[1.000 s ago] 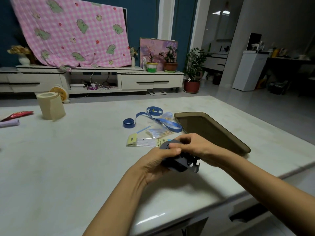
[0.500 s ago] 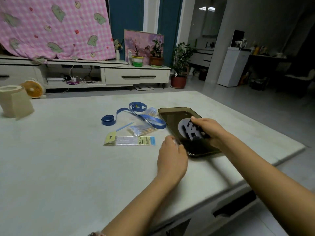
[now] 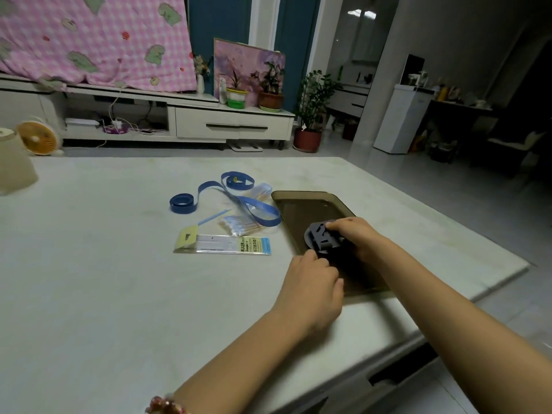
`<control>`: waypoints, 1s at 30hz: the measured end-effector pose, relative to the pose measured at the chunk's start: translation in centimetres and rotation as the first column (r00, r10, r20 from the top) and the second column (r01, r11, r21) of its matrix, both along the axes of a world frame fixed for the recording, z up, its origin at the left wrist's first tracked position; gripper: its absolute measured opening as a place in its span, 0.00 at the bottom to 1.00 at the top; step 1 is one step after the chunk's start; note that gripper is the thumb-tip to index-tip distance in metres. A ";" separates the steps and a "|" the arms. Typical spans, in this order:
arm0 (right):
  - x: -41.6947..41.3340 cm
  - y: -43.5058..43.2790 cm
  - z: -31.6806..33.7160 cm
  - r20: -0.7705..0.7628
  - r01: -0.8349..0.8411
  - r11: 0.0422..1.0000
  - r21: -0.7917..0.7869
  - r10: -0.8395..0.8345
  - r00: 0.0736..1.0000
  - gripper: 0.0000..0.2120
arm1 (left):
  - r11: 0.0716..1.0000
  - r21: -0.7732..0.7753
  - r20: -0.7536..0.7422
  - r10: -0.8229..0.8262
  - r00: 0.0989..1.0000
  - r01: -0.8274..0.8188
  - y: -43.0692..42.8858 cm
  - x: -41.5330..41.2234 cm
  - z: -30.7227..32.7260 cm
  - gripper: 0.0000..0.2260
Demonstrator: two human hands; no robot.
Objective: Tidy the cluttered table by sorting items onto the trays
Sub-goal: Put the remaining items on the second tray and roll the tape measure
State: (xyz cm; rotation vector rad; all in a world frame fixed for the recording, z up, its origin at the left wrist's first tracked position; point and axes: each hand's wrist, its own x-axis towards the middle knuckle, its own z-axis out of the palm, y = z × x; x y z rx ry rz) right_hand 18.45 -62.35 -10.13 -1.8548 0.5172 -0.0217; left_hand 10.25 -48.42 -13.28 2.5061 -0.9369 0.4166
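The right hand grips the dark plastic disc over the brown tray; the left hand sits at its rim, grip unclear.

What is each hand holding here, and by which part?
The right hand grips the dark round part by its right edge. Whether the left hand holds anything cannot be told.

The tray's far half lies bare. The right hand, gripping a dark part, and the left hand block its near half. Tape, swabs and ruler pack crowd the table just left.
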 end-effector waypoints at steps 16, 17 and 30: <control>0.6 4.3 -1.1 0.134 -0.093 0.963 -0.251 0.130 0.982 0.19 | 0.963 -0.085 -0.364 0.209 0.908 -0.256 5.7 2.3 -0.6 0.20; 0.5 4.3 -1.2 0.126 -0.134 0.958 -0.255 0.170 0.977 0.22 | 0.958 -0.119 -0.406 0.192 0.894 -0.260 5.7 2.3 -0.9 0.20; -0.1 2.3 2.8 -0.557 -0.829 0.522 -0.202 0.635 0.535 0.55 | 0.945 -0.193 -0.396 0.172 0.902 -0.265 5.4 2.5 -2.3 0.22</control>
